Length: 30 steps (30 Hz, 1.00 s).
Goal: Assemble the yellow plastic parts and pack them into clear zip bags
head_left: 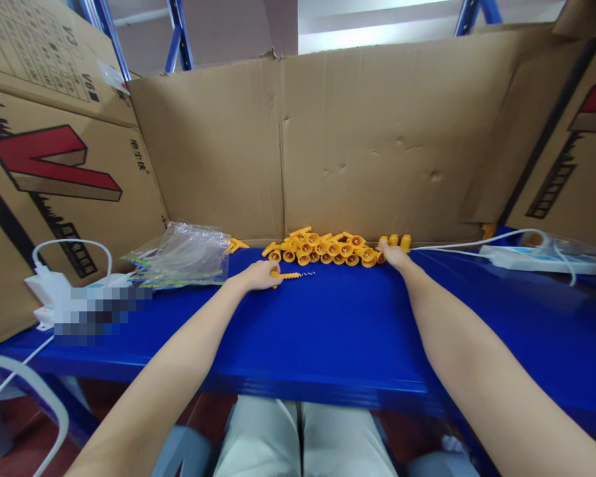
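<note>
My left hand (pixel 262 275) is closed around the handle of an orange corkscrew (pixel 291 275). Its ridged orange shaft and thin metal spiral tip point to the right, just above the blue table. Beyond it lies a heap of orange bell-shaped pieces (pixel 332 250), many with their open ends facing me and metal tips showing inside. At the heap's right end, my right hand (pixel 395 254) has its fingers closed at one of these orange bell-shaped pieces, partly hidden by the hand. Several orange caps (pixel 406 242) stand upright right behind that hand.
Cardboard walls (pixel 377 146) rise behind the blue table (pixel 322 338). Clear plastic bags (pixel 183 255) lie at left, with loose orange T-shaped pieces (pixel 238 244) by them. White chargers and cables (pixel 54 288) sit far left; a white power strip (pixel 546 260) lies at right.
</note>
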{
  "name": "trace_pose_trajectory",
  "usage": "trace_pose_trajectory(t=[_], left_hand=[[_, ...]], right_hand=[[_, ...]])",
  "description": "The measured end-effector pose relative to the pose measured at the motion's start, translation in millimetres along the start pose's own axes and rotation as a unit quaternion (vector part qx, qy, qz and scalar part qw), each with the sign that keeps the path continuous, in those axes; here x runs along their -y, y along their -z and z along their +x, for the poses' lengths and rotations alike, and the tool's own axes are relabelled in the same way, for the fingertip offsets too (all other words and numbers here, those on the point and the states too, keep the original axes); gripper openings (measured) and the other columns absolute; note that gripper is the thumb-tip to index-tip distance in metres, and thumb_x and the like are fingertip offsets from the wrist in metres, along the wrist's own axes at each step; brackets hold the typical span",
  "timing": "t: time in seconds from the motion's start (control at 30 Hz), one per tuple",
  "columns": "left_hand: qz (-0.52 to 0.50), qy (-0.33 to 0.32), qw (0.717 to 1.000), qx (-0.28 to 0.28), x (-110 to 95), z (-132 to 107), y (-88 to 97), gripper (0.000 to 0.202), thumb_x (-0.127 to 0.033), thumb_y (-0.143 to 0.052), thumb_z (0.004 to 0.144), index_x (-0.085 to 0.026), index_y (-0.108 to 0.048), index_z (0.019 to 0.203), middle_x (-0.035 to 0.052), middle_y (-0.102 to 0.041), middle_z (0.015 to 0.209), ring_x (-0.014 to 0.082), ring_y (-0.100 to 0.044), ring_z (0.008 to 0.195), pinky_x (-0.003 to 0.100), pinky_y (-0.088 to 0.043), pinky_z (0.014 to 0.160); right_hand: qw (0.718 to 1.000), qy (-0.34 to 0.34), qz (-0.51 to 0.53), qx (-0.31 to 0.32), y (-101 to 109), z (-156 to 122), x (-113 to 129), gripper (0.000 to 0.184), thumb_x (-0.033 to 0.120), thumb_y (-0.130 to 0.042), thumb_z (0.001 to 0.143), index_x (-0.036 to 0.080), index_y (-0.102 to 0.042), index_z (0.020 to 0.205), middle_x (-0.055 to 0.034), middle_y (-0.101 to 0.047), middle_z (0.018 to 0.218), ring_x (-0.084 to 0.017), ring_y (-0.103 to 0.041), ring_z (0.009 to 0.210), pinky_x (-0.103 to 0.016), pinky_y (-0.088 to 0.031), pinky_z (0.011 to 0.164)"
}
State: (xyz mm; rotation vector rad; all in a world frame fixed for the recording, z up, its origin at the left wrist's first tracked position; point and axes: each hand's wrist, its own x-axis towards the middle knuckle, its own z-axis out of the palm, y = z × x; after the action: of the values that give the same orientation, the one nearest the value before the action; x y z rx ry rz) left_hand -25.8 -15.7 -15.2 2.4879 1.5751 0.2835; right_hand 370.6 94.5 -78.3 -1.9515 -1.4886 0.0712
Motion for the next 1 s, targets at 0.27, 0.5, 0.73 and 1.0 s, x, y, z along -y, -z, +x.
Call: trace_pose_trajectory(t=[0.27,0.5,0.73,1.0], left_hand=[[0.001,0.008,1.000,-0.001,-0.5,0.0,-0.3,0.014,-0.028,-0.051,0.072,-0.020,-0.057,0.082,0.0002,-0.068,0.072,0.0166,-0.060,0.070,0.024,-0.037,0.060],[0.027,0.011,1.000,-0.004,-4.1,-1.3,2.1,0.013,-0.029,-0.050,0.073,-0.020,-0.056,0.080,0.0006,-0.068,0.076,0.0172,-0.060,0.074,0.023,-0.038,0.062],[0.028,0.019,0.999,0.005,-8.2,-4.4,5.1,0.014,-0.028,-0.050,0.070,-0.020,-0.056,0.079,0.0008,-0.068,0.075,0.0175,-0.060,0.072,0.023,-0.037,0.059],[-0.012,0.025,0.999,-0.020,-0.5,-0.8,1.0,0.021,-0.034,-0.049,0.069,-0.020,-0.052,0.084,0.0017,-0.068,0.072,0.0184,-0.061,0.073,0.024,-0.038,0.059]], right_hand=[[0.998,-0.049,0.041,0.027,2.9,-5.3,-5.0,0.050,0.041,-0.026,0.090,0.015,-0.066,0.105,-0.0164,-0.057,0.117,-0.028,-0.050,0.116,-0.047,-0.033,0.098],[0.998,-0.018,0.056,0.023,12.5,-25.2,-14.4,0.048,0.044,-0.033,0.088,0.015,-0.061,0.113,-0.0174,-0.058,0.117,-0.028,-0.054,0.110,-0.043,-0.037,0.096],[0.999,0.042,-0.023,0.017,34.4,-58.5,-3.2,0.040,0.038,-0.039,0.087,0.015,-0.066,0.104,-0.0146,-0.065,0.105,-0.026,-0.059,0.104,-0.038,-0.041,0.092],[0.998,0.011,-0.006,-0.065,54.5,-74.1,24.4,0.034,0.036,-0.057,0.075,0.020,-0.068,0.103,-0.0100,-0.068,0.097,-0.025,-0.061,0.096,-0.033,-0.046,0.083]])
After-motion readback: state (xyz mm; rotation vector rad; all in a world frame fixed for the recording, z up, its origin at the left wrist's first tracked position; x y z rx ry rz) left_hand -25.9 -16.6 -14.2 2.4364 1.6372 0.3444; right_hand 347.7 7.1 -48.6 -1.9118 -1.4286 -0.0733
